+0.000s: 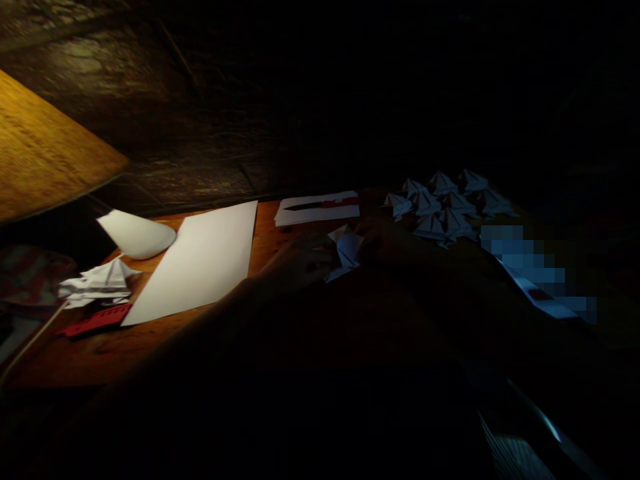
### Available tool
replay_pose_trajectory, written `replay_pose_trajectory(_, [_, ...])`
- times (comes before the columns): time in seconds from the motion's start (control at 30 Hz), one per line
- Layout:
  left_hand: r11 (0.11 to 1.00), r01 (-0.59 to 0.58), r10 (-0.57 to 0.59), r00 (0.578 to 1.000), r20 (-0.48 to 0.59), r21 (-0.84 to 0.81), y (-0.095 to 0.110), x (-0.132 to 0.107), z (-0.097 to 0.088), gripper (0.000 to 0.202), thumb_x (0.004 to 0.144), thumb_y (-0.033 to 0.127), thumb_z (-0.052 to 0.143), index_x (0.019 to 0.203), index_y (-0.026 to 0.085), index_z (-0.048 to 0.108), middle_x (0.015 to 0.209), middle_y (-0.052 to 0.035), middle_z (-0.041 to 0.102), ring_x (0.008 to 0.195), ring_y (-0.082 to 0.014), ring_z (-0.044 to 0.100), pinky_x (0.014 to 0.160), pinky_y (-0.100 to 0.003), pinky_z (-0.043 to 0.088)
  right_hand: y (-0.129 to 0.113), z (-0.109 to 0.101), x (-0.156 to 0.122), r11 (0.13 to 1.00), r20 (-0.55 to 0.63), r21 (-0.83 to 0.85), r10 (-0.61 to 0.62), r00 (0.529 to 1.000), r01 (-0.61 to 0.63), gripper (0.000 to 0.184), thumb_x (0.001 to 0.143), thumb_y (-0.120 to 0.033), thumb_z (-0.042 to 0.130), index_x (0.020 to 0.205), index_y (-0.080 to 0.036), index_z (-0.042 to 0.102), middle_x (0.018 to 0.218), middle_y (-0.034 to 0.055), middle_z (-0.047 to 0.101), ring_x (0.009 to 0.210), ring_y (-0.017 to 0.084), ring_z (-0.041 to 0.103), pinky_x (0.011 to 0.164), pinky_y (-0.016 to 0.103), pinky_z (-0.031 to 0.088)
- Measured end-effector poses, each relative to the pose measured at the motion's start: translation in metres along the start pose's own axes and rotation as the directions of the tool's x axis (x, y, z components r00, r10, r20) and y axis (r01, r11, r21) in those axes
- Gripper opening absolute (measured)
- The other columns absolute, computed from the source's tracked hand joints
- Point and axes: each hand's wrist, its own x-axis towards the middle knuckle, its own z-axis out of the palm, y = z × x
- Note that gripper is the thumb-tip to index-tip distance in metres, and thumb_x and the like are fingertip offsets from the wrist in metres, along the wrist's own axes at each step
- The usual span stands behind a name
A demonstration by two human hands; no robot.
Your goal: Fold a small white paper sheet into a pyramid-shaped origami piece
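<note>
A partly folded white paper figure is between my two hands, over the dark middle of the wooden table. My left hand grips its left side with the fingers closed. From the other side my right hand is closed at its right edge, though deep shadow hides most of those fingers. Just beyond them lies a small stack of white paper, with a knife with a red handle and dark blade on top. Several finished-looking folded paper figures stand grouped behind my right hand.
A large white sheet covers the left of the wooden table. Around it are a lamp's white base, its yellow shade, more folded paper and a red toothed object. A pixelated bright blue patch glows at right.
</note>
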Motion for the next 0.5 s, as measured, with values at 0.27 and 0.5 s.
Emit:
replay_pose_trajectory(0.27, [0.999,0.049,-0.05,0.998,-0.049,-0.02,0.0065,0.0045,-0.0026,0.015,0.096,0.033,0.067,0.092,0.02,0.074,0.102,-0.0069,0.072,0.098,-0.0219,0.065,0.085,-0.038,0.054,-0.0057,-0.0072,-0.0038,0.998,0.061,0.02,-0.054,0.997,0.053,0.024,0.08,-0.005,0.069,0.084,-0.023,0.084,0.108,0.0048,0.079,0.098,0.023,0.072,0.088,0.036,0.053])
replay_pose_trajectory(0.5, [0.999,0.048,-0.049,0.994,-0.101,-0.016,0.0055,0.0026,-0.0016,0.011,0.091,0.025,0.067,0.096,0.021,0.075,0.126,-0.009,0.068,0.117,-0.0252,0.063,0.097,-0.043,0.055,-0.0003,-0.0054,-0.0044,0.989,0.075,0.14,-0.057,0.996,0.046,0.02,0.094,-0.022,0.064,0.089,-0.021,0.083,0.112,0.0062,0.077,0.1,0.023,0.071,0.092,0.041,0.054])
